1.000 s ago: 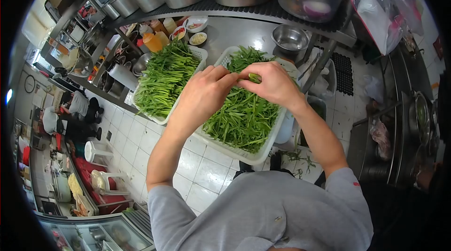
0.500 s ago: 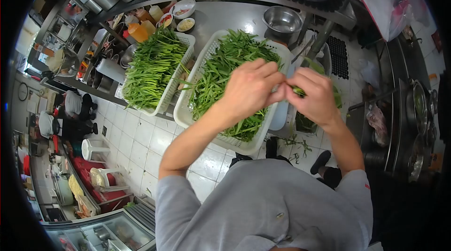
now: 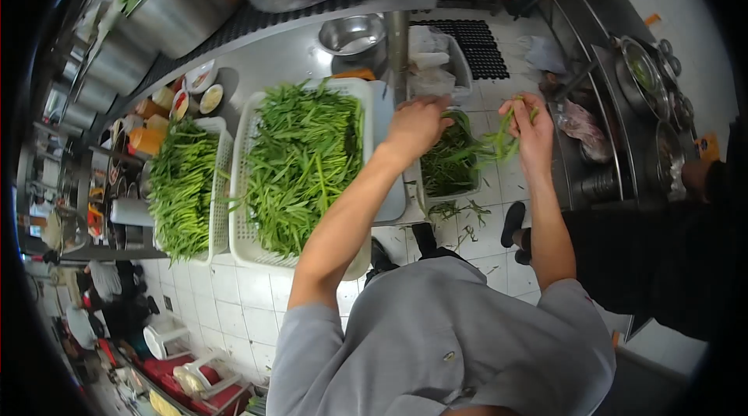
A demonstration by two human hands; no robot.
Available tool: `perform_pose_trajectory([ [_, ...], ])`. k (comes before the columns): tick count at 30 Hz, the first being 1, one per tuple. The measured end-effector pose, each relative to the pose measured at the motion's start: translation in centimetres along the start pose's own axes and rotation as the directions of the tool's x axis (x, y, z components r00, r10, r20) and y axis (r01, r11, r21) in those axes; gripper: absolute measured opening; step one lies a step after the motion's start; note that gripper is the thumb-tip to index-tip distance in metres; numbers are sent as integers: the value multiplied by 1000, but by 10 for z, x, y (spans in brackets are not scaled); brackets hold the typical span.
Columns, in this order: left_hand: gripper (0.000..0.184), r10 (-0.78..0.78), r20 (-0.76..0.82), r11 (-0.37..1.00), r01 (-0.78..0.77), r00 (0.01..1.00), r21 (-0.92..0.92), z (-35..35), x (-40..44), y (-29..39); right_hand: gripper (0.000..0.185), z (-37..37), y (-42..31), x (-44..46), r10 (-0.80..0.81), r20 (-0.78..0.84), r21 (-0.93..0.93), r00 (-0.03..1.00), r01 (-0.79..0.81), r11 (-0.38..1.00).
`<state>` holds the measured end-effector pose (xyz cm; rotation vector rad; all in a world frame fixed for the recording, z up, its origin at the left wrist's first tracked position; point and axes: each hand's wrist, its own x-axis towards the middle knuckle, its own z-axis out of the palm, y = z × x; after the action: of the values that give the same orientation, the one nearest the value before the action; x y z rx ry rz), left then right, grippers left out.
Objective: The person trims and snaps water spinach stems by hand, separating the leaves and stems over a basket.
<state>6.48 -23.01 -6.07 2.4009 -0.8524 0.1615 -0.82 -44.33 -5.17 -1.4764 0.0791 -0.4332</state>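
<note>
The two hands are parting since half a second ago, when I was seeing them together, and the right hand (image 3: 533, 129) is now holding out to the right, above the white tiled floor (image 3: 491, 93), its fingertips pinching a sprig of long-leaved green stems (image 3: 501, 143). The left hand (image 3: 418, 128) is hovering near a clear plastic bin (image 3: 452, 196) of green cuttings, fingers bent, and I cannot tell whether it is gripping anything. To its left, a white perforated plastic basket (image 3: 241, 190) is holding heaped leafy greens (image 3: 300, 159).
</note>
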Motion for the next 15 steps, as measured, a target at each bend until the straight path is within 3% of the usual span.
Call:
perform_pose_trajectory([
  [3,30,13,-33,994,-16,999,-107,-16,-11,-1,28,-9,14,8,174,-10,348,985,-160,924],
  [6,28,1,-18,989,-4,1000,-149,-60,-29,-18,33,-19,37,12,216,170,536,961,-275,798],
  [9,23,-174,-56,973,163,983,-165,-108,-57,-46,38,8,36,11,111,99,82,989,-119,989],
  [10,22,-281,-74,951,267,957,-156,-118,-69,-57,39,22,28,7,116,214,288,970,-176,941],
  [12,23,-422,-54,904,416,905,-99,-131,-93,-78,42,50,2,2,61,416,618,907,-331,713],
  [13,25,-453,14,890,453,891,-47,-132,-102,-83,41,51,9,5,-38,496,762,868,-413,499],
  [15,30,-506,158,862,505,848,48,-123,-117,-89,41,74,34,9,-158,501,860,851,-470,200],
])
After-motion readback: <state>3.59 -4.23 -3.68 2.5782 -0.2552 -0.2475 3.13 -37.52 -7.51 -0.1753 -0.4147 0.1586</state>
